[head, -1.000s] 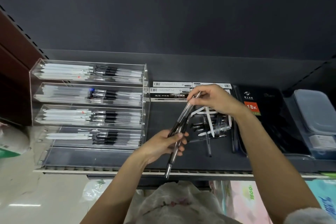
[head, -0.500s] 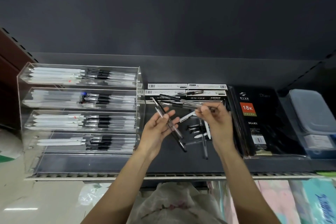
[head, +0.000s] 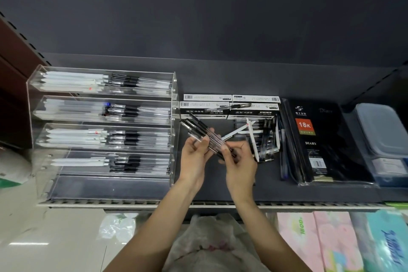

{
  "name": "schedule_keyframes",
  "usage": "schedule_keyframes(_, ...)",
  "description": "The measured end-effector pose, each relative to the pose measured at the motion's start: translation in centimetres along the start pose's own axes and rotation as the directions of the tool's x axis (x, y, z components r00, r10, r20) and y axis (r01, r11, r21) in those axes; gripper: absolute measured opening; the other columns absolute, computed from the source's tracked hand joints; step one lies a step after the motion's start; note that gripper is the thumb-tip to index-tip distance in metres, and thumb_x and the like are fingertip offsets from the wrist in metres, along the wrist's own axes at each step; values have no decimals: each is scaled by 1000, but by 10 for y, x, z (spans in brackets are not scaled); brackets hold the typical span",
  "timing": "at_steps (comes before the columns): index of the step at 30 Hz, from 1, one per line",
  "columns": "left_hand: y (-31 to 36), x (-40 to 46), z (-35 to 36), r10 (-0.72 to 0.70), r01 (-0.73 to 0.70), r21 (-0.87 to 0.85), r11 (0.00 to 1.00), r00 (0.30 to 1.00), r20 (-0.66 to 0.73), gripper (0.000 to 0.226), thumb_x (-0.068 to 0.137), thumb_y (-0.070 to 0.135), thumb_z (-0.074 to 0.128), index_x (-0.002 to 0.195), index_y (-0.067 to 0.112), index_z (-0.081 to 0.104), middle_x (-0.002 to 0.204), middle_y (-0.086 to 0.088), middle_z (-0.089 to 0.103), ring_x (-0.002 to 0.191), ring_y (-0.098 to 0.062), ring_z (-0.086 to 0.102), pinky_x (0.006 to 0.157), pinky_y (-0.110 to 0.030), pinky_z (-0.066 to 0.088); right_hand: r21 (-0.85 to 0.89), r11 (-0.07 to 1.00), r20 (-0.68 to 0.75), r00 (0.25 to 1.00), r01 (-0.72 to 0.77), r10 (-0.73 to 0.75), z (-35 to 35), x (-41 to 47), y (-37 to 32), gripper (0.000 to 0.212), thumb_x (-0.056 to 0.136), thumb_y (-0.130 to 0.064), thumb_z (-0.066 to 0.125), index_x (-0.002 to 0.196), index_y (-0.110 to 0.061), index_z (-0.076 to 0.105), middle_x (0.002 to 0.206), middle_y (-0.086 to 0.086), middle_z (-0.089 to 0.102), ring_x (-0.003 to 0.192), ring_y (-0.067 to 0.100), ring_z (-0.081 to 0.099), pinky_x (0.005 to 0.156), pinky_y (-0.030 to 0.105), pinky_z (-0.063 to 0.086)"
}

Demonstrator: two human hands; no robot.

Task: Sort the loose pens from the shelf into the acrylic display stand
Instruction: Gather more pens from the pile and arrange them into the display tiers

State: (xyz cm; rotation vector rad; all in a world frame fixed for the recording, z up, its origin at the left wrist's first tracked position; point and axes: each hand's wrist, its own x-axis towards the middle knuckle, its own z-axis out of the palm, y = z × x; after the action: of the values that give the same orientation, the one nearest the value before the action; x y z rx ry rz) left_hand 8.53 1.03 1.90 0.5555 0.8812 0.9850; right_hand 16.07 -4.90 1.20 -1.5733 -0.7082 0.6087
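Observation:
A bundle of clear black-capped pens lies slanted across both my hands, caps pointing up-left. My left hand grips the bundle near its middle. My right hand pinches its lower end. To the left stands the tiered acrylic display stand, whose upper trays hold rows of white and black pens; its lowest front tray holds none. A loose pile of pens, white and dark, lies on the dark shelf just right of my hands.
Boxes of gel pens sit behind my hands, one pen resting on top. A black diary in wrap and a grey plastic box lie to the right. The shelf's front edge runs below my wrists.
Both hands came together and gathered the pens into one slanted bundle; before, each hand held its own pens apart. The hands sit slightly lower on the shelf.

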Motion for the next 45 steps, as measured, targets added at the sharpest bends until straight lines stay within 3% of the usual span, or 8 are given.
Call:
schedule_keyframes(8, 13, -4, -10, -121, 130, -142, 981, 990, 67, 25, 94, 5, 49, 118, 3, 58, 101, -3, 73, 96, -13, 69, 76, -22, 56, 47, 999, 109, 994, -8, 3, -2, -15, -8, 10, 87, -9, 65, 95, -15, 62, 91, -2, 69, 81, 12, 68, 59, 29, 57)
schedule_keyframes(12, 14, -4, -9, -97, 108, -134, 985, 991, 88, 25, 95, 4, 48, 117, 5, 59, 104, -4, 71, 97, -13, 68, 84, -23, 55, 92, 979, 238, 959, -182, 155, -13, -18, -8, 34, 84, -11, 67, 113, -16, 50, 91, 5, 69, 72, 23, 70, 64, 30, 58)
schedule_keyframes(17, 12, 0, -8, -67, 80, -113, 990, 991, 118, 23, 96, 4, 46, 114, 6, 60, 101, -3, 72, 96, -13, 69, 79, -22, 55, 98, 942, 221, 930, -320, 293, -40, -17, -8, 16, 83, -3, 66, 93, 2, 54, 68, 11, 64, 57, 17, 63, 53, 24, 50)
schedule_keyframes(22, 9, 3, -16, -60, -14, 307, 952, 971, 233, 21, 94, 6, 52, 114, 8, 61, 104, -3, 71, 97, -14, 69, 82, -23, 55, -62, 959, 229, 931, -278, 285, -91, 7, -22, 10, 74, -4, 75, 81, -6, 68, 73, 5, 66, 65, 10, 60, 65, 15, 48)
schedule_keyframes(27, -4, -6, 0, -328, -20, 646, 763, 849, 414, 16, 89, 8, 62, 102, 16, 67, 89, 0, 73, 87, -12, 67, 74, -24, 55, -148, 961, 318, 909, -234, 270, -87, 36, -41, 53, 70, 0, 77, 114, -23, 58, 91, 1, 71, 86, 8, 67, 76, 15, 51)
schedule_keyframes(31, -10, -12, 15, -401, 78, 615, 785, 820, 409, 14, 89, 10, 61, 102, 11, 66, 97, -6, 73, 91, -15, 69, 74, -23, 55, -74, 960, 298, 913, -270, 279, -77, 56, -44, 56, 75, 4, 72, 121, -22, 53, 100, 2, 66, 92, 4, 62, 69, 9, 49)
schedule_keyframes(36, -11, -12, 24, -356, 121, 574, 810, 879, 318, 8, 90, 12, 62, 96, 16, 65, 80, 8, 73, 74, -1, 68, 62, -13, 49, -89, 964, 346, 900, -251, 266, -73, 61, -41, 42, 79, 3, 69, 116, -14, 60, 95, -4, 66, 80, -3, 64, 66, 7, 47)
schedule_keyframes(45, -8, -22, 33, 6, -28, 240, 970, 996, 92, 18, 90, 4, 58, 104, 12, 66, 90, 1, 74, 86, -11, 69, 73, -24, 56, -122, 988, 427, 893, -95, 139, -69, 43, -34, 30, 86, -21, 65, 115, -20, 56, 107, -8, 65, 95, -1, 63, 75, 16, 50)
